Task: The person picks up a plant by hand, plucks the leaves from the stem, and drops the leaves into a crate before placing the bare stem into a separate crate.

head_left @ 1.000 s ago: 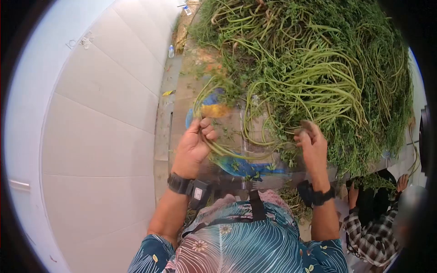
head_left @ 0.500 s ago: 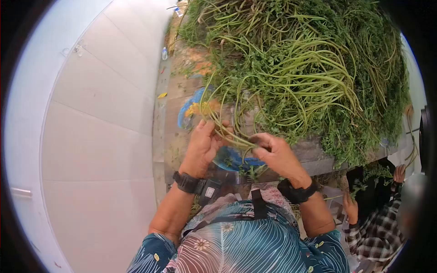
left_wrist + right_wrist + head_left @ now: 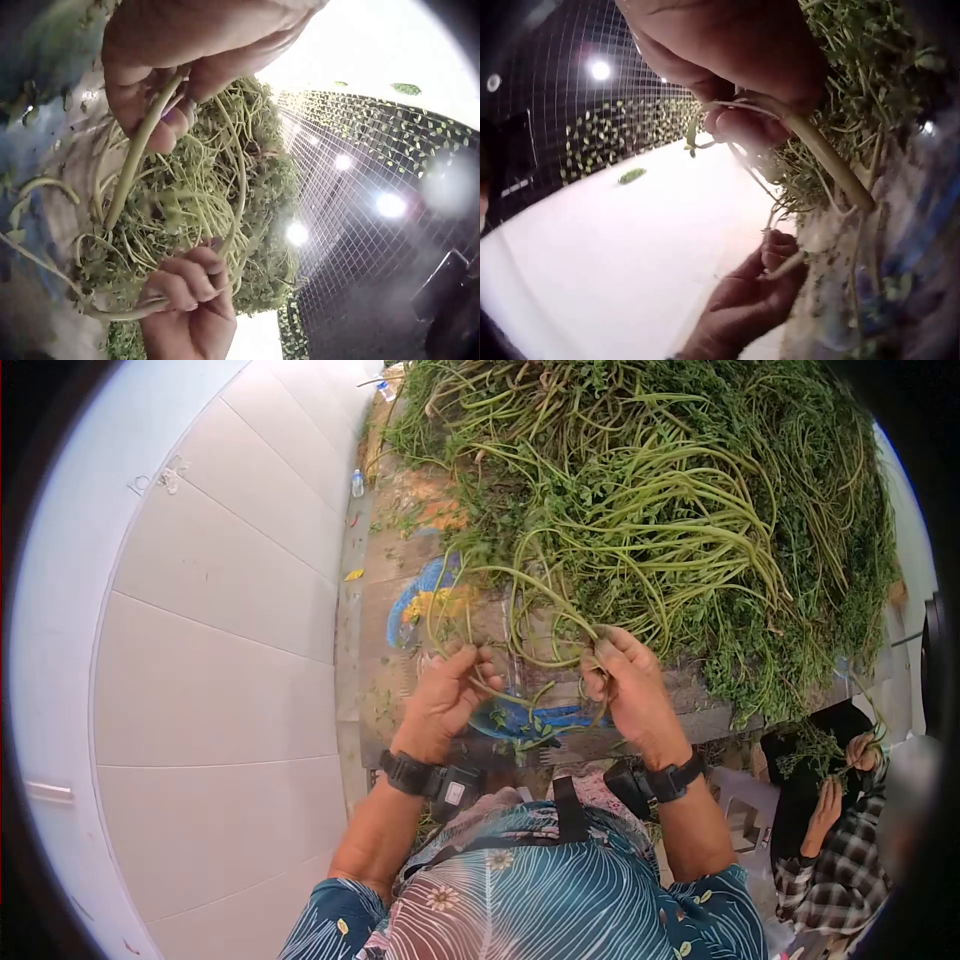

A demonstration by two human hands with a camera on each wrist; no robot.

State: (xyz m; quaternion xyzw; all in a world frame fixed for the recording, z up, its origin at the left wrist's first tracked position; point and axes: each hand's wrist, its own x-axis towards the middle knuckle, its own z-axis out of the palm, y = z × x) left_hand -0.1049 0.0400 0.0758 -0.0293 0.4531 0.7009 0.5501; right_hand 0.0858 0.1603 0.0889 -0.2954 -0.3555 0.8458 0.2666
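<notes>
In the head view my left hand [image 3: 450, 695] pinches green leafy stems over the front part of the table. The left wrist view shows a thick stem [image 3: 135, 169] slanting down from its thumb and fingers. My right hand [image 3: 630, 685], a short way to the right, grips a long stem that arches back to the left. Up close in the right wrist view, a stout stem [image 3: 829, 161] with a thin side shoot lies between its thumb and fingers. Behind both hands rises a big heap of leafy stems [image 3: 690, 530].
Blue and yellow printing [image 3: 425, 605] marks the table covering, strewn with leaf scraps. A pale panelled wall [image 3: 220, 620] runs along the left, with a small water bottle [image 3: 357, 483] near the table's left edge. At lower right another person in a checked sleeve [image 3: 850, 870] handles greens.
My right hand moved from the heap's edge to the stems by my left hand, then drew back right with a stem. My left hand has shifted slightly right and still holds stems.
</notes>
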